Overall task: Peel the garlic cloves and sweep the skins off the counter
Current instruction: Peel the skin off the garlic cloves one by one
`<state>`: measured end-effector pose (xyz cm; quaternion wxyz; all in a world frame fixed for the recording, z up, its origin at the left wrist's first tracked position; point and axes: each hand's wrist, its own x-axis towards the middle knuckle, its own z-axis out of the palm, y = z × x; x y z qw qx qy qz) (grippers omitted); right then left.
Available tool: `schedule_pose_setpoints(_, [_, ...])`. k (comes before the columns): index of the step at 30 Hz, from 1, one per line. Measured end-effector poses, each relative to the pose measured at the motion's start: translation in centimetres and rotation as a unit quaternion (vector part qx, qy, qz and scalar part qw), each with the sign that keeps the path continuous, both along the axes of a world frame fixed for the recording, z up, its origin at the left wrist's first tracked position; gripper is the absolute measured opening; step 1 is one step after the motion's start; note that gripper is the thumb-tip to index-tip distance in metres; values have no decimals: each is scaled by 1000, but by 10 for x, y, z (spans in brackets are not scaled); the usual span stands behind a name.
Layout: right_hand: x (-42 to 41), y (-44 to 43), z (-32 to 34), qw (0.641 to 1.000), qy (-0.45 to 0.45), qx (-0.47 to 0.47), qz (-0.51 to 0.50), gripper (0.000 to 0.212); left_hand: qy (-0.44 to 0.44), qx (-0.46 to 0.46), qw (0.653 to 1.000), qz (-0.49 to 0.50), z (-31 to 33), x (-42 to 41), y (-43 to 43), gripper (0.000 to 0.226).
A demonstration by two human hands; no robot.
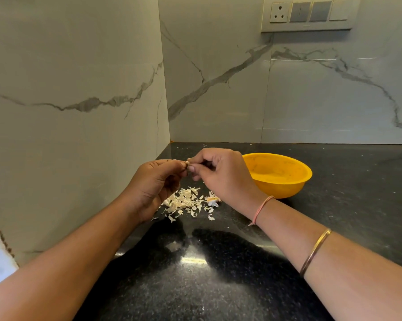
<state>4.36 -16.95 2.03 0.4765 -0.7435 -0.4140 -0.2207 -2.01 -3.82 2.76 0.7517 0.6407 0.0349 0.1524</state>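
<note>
A small garlic clove (187, 164) is held in the air between both hands above the black counter (218, 274). My left hand (154, 184) pinches it from the left with curled fingers. My right hand (218, 172) pinches it from the right with thumb and forefinger. Most of the clove is hidden by the fingertips. Below the hands a pile of pale garlic skins (186, 202) lies scattered on the counter, with a larger papery piece (212, 200) at its right side.
A yellow bowl (285, 188) stands on the counter just right of my right hand; its inside looks bare. Marble walls meet in a corner at the back left. A socket and switch panel (308, 13) is on the back wall.
</note>
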Motion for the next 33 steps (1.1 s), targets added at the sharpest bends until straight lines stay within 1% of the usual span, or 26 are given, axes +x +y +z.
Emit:
schedule_pose_setpoints(2, [0,-1,0,1000,17,7,9,5,-3,-12,1000,-17,1,0,1,12])
schedule_pose_setpoints(4, [0,-1,1,1000,13,7,10,5,-4,-15,999,-30,1,-1,2,12])
schedule_pose_setpoints(12, [-4,-2,2,994,-105,-23,-10,7,5,-15,1000,-7,1,-2,1,17])
schedule_pose_setpoints(17, [-3,-1,2,995,-101,-18,-9,7,0,10,1000,12,1,-2,-1,14])
schedule_pose_setpoints(19, [-4,0,1,997,-71,-14,-6,5,3,21,1000,22,1,-1,-1,16])
schedule_pose_setpoints(20, [-4,1,1,999,-40,-9,-2,5,6,26,999,25,1,-1,-1,16])
schedule_pose_setpoints(22, [-4,1,2,998,48,13,23,7,9,33,999,28,1,0,-2,16])
schedule_pose_setpoints(24, [-6,1,4,988,131,51,68,13,8,38,999,29,2,0,-2,17])
schedule_pose_setpoints(27, [-8,0,5,963,221,102,116,7,8,44,998,37,1,-2,-3,17])
schedule_pose_setpoints(30, [-9,0,4,949,260,121,130,8,14,40,998,44,2,-2,-2,18])
schedule_pose_setpoints(33, [-8,-1,4,959,237,105,116,8,17,48,997,53,2,-1,-2,15])
